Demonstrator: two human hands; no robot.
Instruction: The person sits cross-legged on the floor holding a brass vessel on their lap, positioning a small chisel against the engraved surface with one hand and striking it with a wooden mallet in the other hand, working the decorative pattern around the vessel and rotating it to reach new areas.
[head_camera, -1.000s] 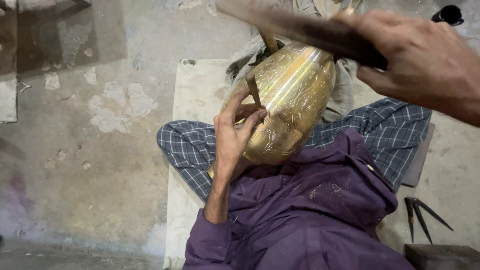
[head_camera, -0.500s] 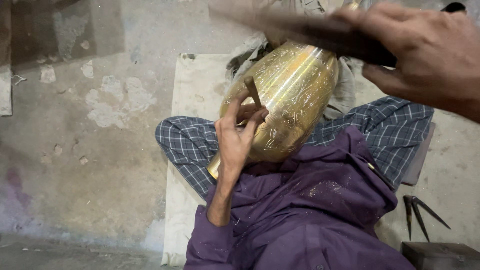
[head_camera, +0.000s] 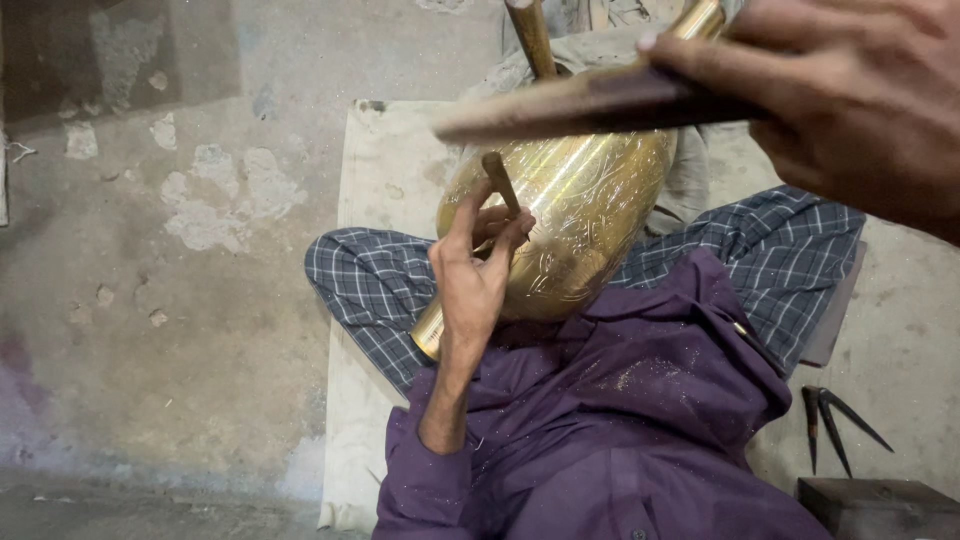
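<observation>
Brass vase, shiny, finely engraved, across lap; left hand pinching chisel, right hand gripping wooden mallet.

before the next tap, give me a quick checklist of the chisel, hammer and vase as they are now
1. Chisel pinched in left hand: ok.
2. Chisel tip against brass vase: cannot tell, fingers hide it.
3. Wooden hammer gripped in right hand, raised above the chisel: ok.
4. Vase propped on lap over checked cloth: ok.
5. Left fingers clear of the chisel's top end: ok.
</observation>
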